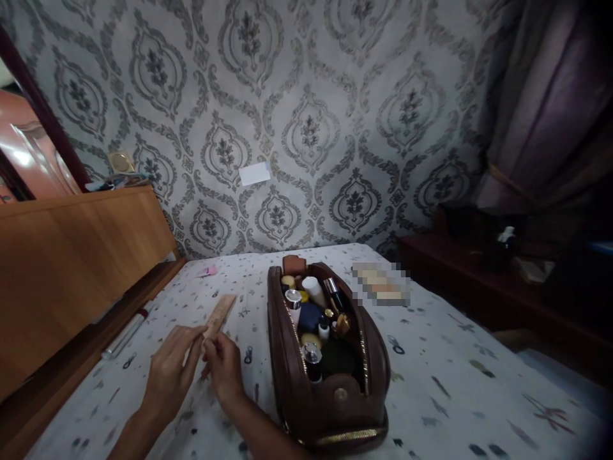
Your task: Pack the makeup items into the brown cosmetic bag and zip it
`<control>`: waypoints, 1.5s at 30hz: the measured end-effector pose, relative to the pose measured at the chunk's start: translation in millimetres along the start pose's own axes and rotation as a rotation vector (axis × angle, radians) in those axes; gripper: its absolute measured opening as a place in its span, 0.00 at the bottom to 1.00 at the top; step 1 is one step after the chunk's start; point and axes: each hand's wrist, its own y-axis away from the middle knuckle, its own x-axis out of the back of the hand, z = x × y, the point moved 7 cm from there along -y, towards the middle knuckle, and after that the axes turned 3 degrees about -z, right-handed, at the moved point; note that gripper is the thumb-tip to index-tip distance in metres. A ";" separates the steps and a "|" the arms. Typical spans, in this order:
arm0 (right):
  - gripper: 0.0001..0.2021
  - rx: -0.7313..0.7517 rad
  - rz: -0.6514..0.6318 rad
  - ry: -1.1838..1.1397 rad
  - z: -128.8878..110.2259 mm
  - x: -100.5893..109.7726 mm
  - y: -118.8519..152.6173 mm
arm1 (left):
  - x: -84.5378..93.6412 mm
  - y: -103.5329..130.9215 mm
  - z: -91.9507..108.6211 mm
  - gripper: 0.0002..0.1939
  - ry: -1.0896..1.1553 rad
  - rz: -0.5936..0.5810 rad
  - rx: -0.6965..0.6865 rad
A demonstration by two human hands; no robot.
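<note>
Both hands meet left of the centre, over the patterned white sheet. My left hand (pixel 173 365) is closed on the near end of a flat, light-brown strip (pixel 220 312) that points away from me. My right hand (pixel 225 367) pinches the same end, its fingers curled. Just right of it stands an open brown zip bag (pixel 330 418), filled with several bottles and small containers. Among them are a white-capped container (pixel 313 290), a clear-capped bottle (pixel 313 358) and a dark tube with a shiny cap (pixel 331 287).
A clear tube with a red end (pixel 125 333) lies at the left edge. A blurred-out flat object (pixel 383 285) lies right of the bag. Wooden headboard (pixel 81 243) at left; dark red furniture (pixel 431 259) at right; a small pink item (pixel 208 271) near the wall.
</note>
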 end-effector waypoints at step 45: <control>0.13 0.169 0.016 0.331 -12.9 6.9 -4.1 | -52.8 41.2 -31.4 0.14 -0.174 -0.079 -0.004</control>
